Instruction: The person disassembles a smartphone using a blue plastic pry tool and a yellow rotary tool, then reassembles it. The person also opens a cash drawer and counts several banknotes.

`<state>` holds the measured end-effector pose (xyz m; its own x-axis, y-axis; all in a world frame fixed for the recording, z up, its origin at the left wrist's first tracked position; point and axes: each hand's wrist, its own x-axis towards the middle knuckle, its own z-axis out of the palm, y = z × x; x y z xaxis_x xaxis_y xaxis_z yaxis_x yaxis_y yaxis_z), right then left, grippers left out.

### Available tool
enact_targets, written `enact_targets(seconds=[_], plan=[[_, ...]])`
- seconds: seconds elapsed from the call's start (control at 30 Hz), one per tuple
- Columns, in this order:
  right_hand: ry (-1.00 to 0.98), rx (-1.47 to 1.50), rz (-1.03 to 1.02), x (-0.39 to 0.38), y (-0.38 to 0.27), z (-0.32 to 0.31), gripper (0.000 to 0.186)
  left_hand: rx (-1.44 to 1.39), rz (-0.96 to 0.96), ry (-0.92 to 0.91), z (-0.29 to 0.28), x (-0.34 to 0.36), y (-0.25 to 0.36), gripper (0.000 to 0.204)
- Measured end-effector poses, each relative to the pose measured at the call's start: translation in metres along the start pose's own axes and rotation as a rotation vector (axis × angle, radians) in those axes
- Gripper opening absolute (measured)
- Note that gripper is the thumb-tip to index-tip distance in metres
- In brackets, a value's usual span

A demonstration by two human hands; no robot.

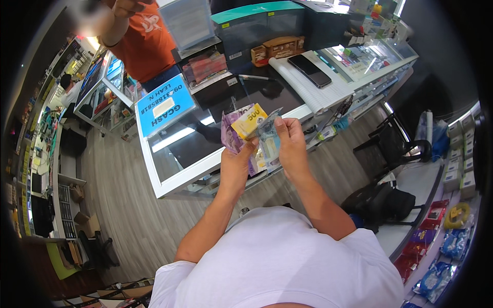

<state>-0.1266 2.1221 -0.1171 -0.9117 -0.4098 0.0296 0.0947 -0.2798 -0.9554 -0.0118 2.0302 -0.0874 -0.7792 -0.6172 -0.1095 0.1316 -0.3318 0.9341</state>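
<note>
Above the front edge of the glass counter (pixel 179 172), I hold a small fan of banknotes in both hands. My left hand (pixel 237 167) is closed on purple banknotes (pixel 229 134), with a yellow banknote (pixel 248 121) lying slantwise across their upper part. Between thumb and fingers, my right hand (pixel 291 141) pinches a light-blue banknote (pixel 270 141) that stands beside the yellow one. The lower ends of some notes stick out below, between the hands. How many notes lie behind one another is hidden.
On the counter are a blue printed sign (pixel 165 105), an open notebook (pixel 308 82), a black phone (pixel 309 71), a wooden holder (pixel 277 50) and a clear plastic box (pixel 187 25). Across it stands a person in an orange shirt (pixel 149 41). A black chair (pixel 393 141) stands at right.
</note>
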Motion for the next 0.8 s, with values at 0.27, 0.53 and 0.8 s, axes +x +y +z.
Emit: enact_targets(seconds=[0.27, 0.53, 0.8], plan=[[0.012, -0.167, -0.096, -0.001, 0.004, -0.015, 0.029, -0.022, -0.033, -0.033, 0.021, 0.005, -0.018, 0.044], [-0.185, 0.169, 0.138, 0.005, -0.029, -0.036, 0.027, 0.026, -0.050, -0.098, 0.029, 0.009, -0.015, 0.043], [-0.045, 0.288, 0.065, -0.002, -0.037, -0.058, 0.022, -0.201, -0.085, -0.089, 0.065, 0.011, -0.021, 0.048]])
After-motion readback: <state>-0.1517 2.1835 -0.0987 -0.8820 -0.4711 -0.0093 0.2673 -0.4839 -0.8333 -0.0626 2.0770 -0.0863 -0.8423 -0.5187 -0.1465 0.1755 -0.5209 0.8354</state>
